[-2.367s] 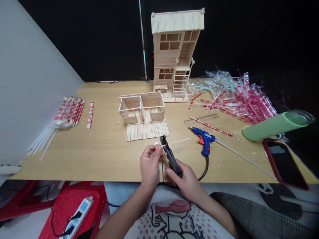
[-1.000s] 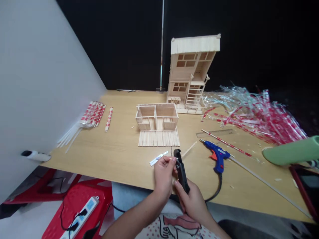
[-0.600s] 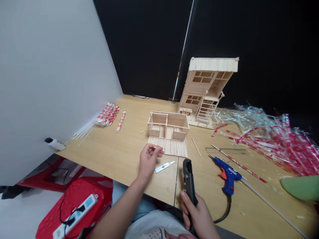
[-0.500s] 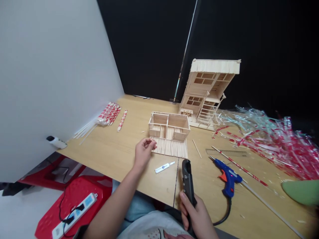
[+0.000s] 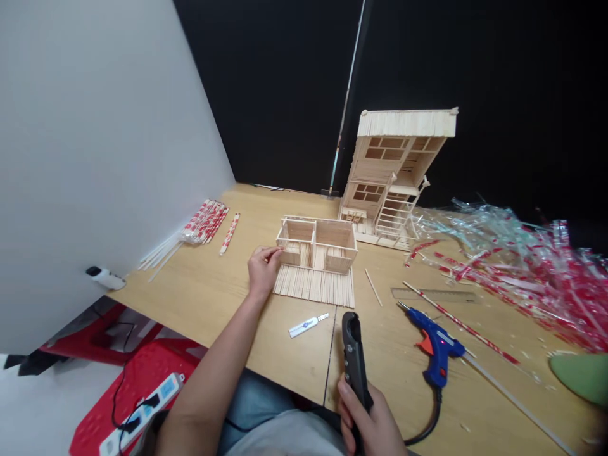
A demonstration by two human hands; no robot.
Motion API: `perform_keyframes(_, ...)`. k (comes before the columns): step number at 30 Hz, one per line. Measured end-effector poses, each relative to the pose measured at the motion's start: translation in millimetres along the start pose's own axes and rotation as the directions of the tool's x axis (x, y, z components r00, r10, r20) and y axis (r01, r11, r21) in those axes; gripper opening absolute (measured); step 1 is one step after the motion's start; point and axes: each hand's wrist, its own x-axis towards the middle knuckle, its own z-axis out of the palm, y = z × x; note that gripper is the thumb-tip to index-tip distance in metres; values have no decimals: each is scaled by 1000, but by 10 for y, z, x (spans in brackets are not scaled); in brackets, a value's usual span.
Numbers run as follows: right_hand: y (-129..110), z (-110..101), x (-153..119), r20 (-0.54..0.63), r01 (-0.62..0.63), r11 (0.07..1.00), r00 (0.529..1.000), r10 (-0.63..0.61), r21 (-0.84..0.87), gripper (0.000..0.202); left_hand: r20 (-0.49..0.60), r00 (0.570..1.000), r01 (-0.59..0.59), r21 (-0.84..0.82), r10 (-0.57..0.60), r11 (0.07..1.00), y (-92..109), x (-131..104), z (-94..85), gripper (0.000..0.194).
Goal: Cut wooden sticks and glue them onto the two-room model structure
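Observation:
My left hand (image 5: 263,271) is closed in a pinch at the left front corner of a small roofless model house (image 5: 317,244) built from thin wooden sticks. Whatever the fingertips hold is too small to make out. A floor of sticks (image 5: 313,285) extends in front of the house. Lower right, my right hand (image 5: 368,418) is wrapped round a black hand cutter (image 5: 354,354), its hooked head pointing up and away from me. A white-and-blue utility knife (image 5: 308,325) lies on the table between my hands.
A taller stick house (image 5: 399,177) stands behind. To the right lie a blue glue gun (image 5: 434,342) with its cord, a ruler (image 5: 432,295), a loose stick (image 5: 373,287) and crumpled plastic wrappers (image 5: 517,272). Red-and-white wrapped sticks (image 5: 205,220) lie at the left.
My left hand has moved up and left, from the stick floor to the small house's left front corner. My right hand keeps hold of the cutter. The camera view has shifted slightly.

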Motion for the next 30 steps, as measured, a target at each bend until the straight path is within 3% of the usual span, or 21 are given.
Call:
perform_keyframes(7, 37, -63, 39, 74, -18, 999, 997, 21, -39, 54, -31, 999, -15, 39, 16, 999, 29, -13, 3, 19)
perform_keyframes(10, 25, -103, 50, 122, -10, 999, 992, 16, -48, 52, 12, 997, 74, -71, -73, 995, 145, -106, -7, 21)
perform_keyframes(12, -54, -143, 55, 143, 44, 996, 989, -32, -81, 48, 122, 979, 186, -207, -163, 961, 299, -236, -20, 24)
perform_keyframes(14, -179, -192, 63, 141, 116, 985, 985, -97, -128, 44, 332, 916, 328, -290, -226, 899, 498, -402, -40, 26)
perform_keyframes(17, -365, -274, 89, 129, 147, 980, 983, -129, -136, 42, 657, 707, 511, -221, -260, 831, 786, -622, -76, 28)
perform_keyframes(19, -437, -319, 104, 134, 153, 975, 982, -132, -160, 41, 778, 568, 576, -144, -268, 805, 913, -705, -83, 27)
perform_keyframes(20, -456, -332, 106, 147, 162, 969, 980, -136, -184, 40, 807, 525, 590, -115, -271, 799, 952, -727, -78, 27)
perform_keyframes(21, -466, -338, 104, 168, 175, 962, 976, -141, -212, 39, 821, 501, 593, -95, -274, 799, 978, -739, -69, 26)
perform_keyframes(24, -470, -314, 74, 220, 229, 936, 960, -171, -269, 38, 822, 497, 560, -59, -278, 826, 1003, -742, -33, 25)
perform_keyframes(30, -469, -264, 21, 209, 254, 905, 959, -190, -342, 38, 848, 451, 476, 37, -280, 879, 1023, -723, -3, 23)
